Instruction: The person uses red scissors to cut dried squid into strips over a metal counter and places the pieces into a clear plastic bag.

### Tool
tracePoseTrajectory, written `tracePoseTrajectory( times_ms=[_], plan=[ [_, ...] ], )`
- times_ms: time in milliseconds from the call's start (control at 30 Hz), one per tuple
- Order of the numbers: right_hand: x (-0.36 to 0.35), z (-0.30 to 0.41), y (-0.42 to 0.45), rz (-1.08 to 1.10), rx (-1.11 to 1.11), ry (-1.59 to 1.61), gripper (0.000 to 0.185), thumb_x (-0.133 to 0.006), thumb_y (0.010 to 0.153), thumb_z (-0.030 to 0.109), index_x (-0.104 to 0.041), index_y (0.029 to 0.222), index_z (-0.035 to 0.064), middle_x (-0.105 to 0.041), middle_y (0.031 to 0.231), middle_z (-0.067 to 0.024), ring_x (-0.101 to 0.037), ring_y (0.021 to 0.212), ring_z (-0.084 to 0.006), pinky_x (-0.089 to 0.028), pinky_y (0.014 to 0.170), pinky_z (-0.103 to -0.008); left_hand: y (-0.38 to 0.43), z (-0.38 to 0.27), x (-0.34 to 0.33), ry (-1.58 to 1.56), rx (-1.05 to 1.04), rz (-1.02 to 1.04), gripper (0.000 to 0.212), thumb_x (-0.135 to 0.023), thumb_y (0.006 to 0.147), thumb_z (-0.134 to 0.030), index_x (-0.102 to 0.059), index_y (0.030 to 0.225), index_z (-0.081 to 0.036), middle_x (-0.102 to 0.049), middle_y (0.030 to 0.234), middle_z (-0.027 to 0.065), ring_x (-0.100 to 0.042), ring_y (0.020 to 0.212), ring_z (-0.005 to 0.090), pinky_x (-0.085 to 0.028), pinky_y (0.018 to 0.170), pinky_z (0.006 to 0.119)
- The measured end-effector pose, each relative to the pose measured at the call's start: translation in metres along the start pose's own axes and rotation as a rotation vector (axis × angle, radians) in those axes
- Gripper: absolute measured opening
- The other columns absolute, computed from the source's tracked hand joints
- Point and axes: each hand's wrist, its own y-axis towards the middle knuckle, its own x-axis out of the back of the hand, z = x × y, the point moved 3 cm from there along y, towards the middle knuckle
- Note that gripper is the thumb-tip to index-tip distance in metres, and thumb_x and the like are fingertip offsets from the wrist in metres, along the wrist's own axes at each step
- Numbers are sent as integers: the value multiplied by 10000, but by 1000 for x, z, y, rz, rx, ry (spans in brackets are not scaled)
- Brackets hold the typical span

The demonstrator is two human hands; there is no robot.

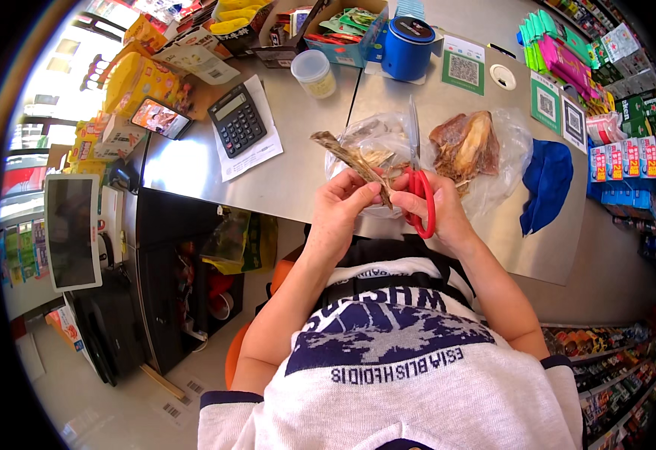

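My left hand pinches a long, brownish dried strip, perhaps dried fish or meat, that slants up to the left. With my right hand I hold red-handled scissors, blades pointing away from me, while its thumb and fingertips pinch the strip's lower end. Behind the hands lies a clear plastic bag with pale dried pieces in it. To the right, a large piece of dried meat or seafood rests on another clear plastic bag. My fingers partly hide the strip's near end.
On the metal counter are a calculator on paper, a lidded plastic tub, a blue canister and a blue cloth. A phone leans at the left, near a screen. Boxes of packaged snacks line the back.
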Motion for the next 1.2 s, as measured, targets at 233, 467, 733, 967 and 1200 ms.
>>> tracePoseTrajectory(
  times_ms=[233,467,733,967,1200],
  plan=[
    [17,-1,-18,68,162,-426,454,-766,700,340,-546,887,-11,-529,735,-50,-529,671,-146,-440,602,-270,1,-7,0,-129,-83,-66,232,-588,846,-49,-582,1067,21,-619,922,68,-578,804,120,-478,744,250],
    [21,8,-45,22,261,-947,639,-776,623,468,-508,914,-33,-544,872,-155,-559,789,-316,-461,701,-371,-1,-15,-1,-70,-199,-233,135,-650,806,-37,-531,863,-7,-597,817,67,-589,696,124,-497,680,247],
    [10,11,-51,-79,176,-986,606,-755,631,492,-521,834,-29,-544,799,-153,-563,737,-319,-460,659,-384,-3,-10,-5,3,-185,-241,157,-671,789,-40,-531,842,8,-611,785,81,-600,667,135,-512,655,248],
    [9,11,-49,-109,173,-972,487,-774,663,357,-473,674,-26,-498,625,-156,-525,576,-317,-428,559,-381,-6,-7,-7,73,-147,-189,108,-666,791,-25,-568,795,20,-625,774,88,-616,684,139,-516,662,246],
    [9,1,-46,-172,210,-999,468,-735,703,374,-492,675,-24,-523,631,-170,-540,577,-343,-426,553,-392,-4,-2,-7,48,-64,-159,105,-669,792,-34,-574,787,12,-623,768,82,-620,690,146,-527,682,260]
  ],
)
